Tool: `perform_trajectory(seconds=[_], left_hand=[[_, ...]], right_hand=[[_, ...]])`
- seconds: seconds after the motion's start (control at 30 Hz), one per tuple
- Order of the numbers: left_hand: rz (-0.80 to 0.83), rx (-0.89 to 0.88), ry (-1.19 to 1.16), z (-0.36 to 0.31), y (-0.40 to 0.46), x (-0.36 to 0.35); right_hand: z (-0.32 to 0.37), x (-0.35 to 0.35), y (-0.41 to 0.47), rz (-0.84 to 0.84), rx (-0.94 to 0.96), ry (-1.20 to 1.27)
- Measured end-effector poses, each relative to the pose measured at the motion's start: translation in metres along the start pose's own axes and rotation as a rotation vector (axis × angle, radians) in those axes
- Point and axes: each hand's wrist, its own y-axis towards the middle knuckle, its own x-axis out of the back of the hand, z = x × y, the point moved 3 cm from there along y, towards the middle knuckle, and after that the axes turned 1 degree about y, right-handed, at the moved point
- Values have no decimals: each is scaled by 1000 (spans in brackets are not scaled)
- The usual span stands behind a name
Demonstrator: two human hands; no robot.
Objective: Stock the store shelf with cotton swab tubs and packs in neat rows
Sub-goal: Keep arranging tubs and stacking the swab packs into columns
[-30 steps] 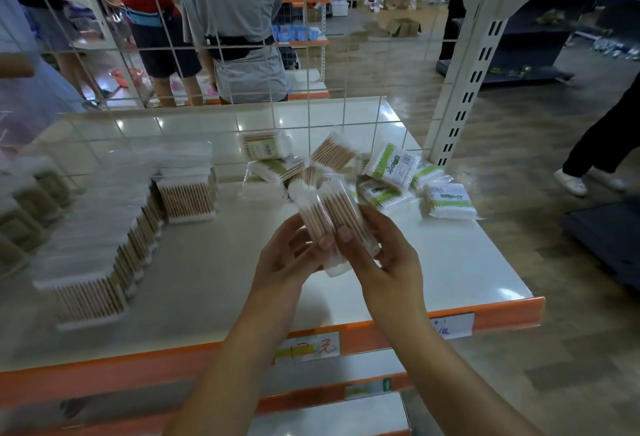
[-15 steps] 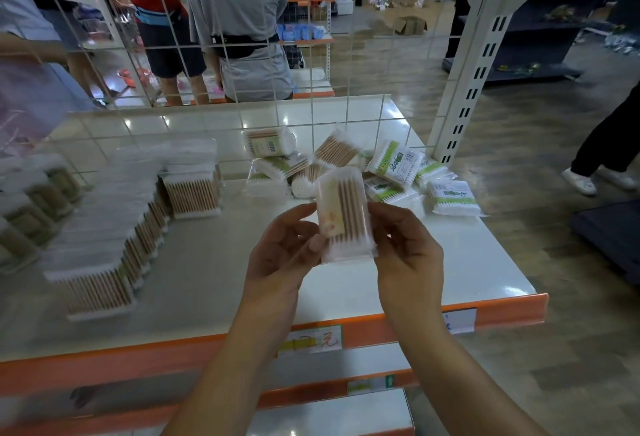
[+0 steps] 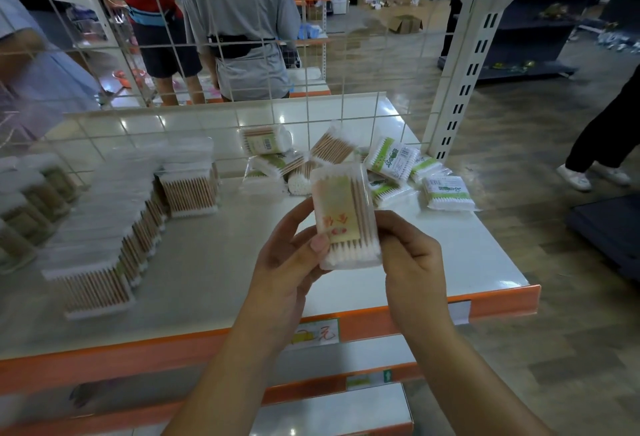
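Swab pack (image 3: 346,217), clear w/ yellow label, upright, pinched by left hand (image 3: 287,262) & right hand (image 3: 412,262) fingers.

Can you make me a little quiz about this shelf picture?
1. True or false: both hands hold the pack.
2. Where is the messy pile? A) back of the shelf, right B) on the floor C) in a box
3. Fill in: the neat row stands on the shelf's ____ side.

Key: 1 true: left hand, right hand. 2 A. 3 left.
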Motion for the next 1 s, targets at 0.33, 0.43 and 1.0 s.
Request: perform_trajectory(seconds=[0.33,0.43,1.0], left_hand=[[1,-52,25,3,-4,0],[-27,-90,51,-1,-4,2],[-55,-250,384,-33,-3,2]], right_hand=[[11,-5,0,13,-51,113],[9,-5,0,-13,-54,111],[10,-23,-24,327,-87,-335]])
